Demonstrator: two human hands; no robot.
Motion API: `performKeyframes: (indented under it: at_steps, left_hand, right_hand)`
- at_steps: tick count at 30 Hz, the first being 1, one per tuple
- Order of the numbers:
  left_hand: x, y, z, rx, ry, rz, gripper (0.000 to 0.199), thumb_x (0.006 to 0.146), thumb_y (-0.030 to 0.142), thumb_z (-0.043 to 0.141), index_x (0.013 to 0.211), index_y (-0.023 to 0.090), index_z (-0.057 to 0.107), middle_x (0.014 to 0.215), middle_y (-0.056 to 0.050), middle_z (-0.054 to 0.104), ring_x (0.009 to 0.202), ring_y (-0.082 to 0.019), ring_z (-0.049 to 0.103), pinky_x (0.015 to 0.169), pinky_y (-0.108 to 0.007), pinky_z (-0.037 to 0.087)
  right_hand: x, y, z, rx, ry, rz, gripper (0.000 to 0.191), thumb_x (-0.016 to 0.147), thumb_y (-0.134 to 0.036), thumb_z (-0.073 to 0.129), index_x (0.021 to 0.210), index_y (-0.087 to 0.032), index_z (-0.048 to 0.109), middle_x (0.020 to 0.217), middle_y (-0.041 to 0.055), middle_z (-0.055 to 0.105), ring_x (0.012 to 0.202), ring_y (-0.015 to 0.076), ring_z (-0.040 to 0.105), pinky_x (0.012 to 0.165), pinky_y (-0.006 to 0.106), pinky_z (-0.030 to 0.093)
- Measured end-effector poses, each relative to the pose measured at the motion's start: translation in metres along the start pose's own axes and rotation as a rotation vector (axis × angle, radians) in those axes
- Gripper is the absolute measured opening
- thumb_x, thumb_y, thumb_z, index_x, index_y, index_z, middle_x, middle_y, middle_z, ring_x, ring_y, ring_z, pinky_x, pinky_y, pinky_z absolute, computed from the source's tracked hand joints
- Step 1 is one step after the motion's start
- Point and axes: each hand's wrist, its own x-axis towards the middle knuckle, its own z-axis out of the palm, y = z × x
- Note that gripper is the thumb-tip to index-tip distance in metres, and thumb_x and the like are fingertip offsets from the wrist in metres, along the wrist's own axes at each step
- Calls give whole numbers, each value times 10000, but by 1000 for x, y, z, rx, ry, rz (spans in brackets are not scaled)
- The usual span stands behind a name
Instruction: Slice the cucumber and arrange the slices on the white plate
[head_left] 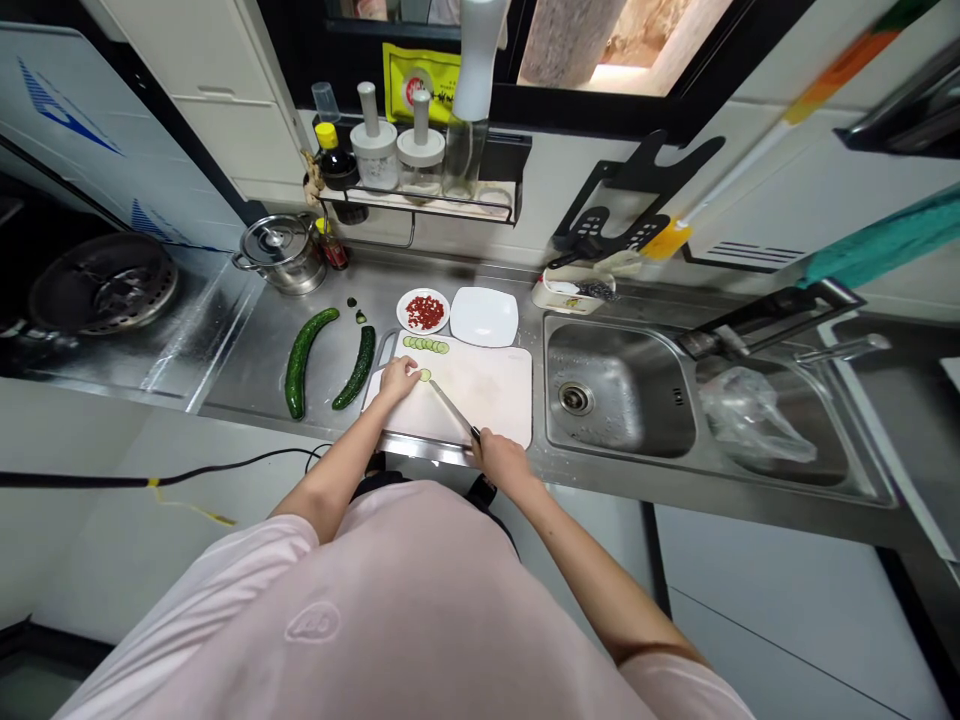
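Observation:
My right hand [501, 460] is wrapped round the black handle of a knife [451, 405], whose blade points up and left across the white cutting board [495, 385]. At the blade's tip is a pale green cucumber slice [425, 375]. My left hand [399, 379] is over the board's left part, its fingers pinched together at the edge of that slice. Farther up the board lies an overlapping row of cucumber slices [426, 345]. Left of the board rest a shorter cucumber piece [355, 368] and a long whole cucumber [301, 362], with small cut-off ends [360, 316] near them.
Behind the board stand a plate of chopped red pieces [424, 312] and a white square plate [484, 317]. A lidded steel pot [282, 252] is at the back left, a wok [105, 282] farther left. The sink [622, 390] is to the right, with a plastic bag [754, 415] beyond.

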Motion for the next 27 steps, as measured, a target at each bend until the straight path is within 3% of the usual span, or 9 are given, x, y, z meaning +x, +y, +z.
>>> performKeyframes:
  at_steps: [7, 12, 21, 27]
  left_hand:
    - [-12, 2, 0, 21, 27, 121, 310, 823, 344, 553, 1101, 224, 624, 988, -64, 570, 894, -185, 565, 797, -266, 413]
    - [-19, 8, 1, 70, 17, 176, 294, 863, 359, 495, 1067, 223, 658, 1017, -79, 562, 928, -197, 560, 812, -274, 419]
    - [-9, 14, 1, 43, 26, 81, 157, 783, 266, 587, 910, 209, 659, 953, -54, 610, 857, -175, 574, 760, -262, 419]
    - [3, 12, 1, -139, -21, -22, 108, 736, 266, 626, 818, 198, 639, 784, -8, 651, 730, -131, 569, 677, -230, 404]
  right_hand:
    - [-3, 9, 10, 69, 59, 60, 414, 968, -469, 248, 1092, -177, 513, 928, 98, 666, 895, 212, 632, 707, 261, 380]
    - [5, 24, 23, 137, 129, 163, 460, 967, -494, 210, 1077, -172, 519, 896, 97, 664, 862, 214, 632, 676, 254, 365]
    - [17, 41, 34, 193, 165, 231, 496, 956, -526, 206, 1088, -169, 524, 917, 114, 663, 869, 224, 630, 685, 267, 374]
    - [22, 43, 39, 222, 153, 252, 499, 952, -526, 221, 1086, -164, 537, 924, 121, 662, 873, 223, 627, 701, 270, 379]
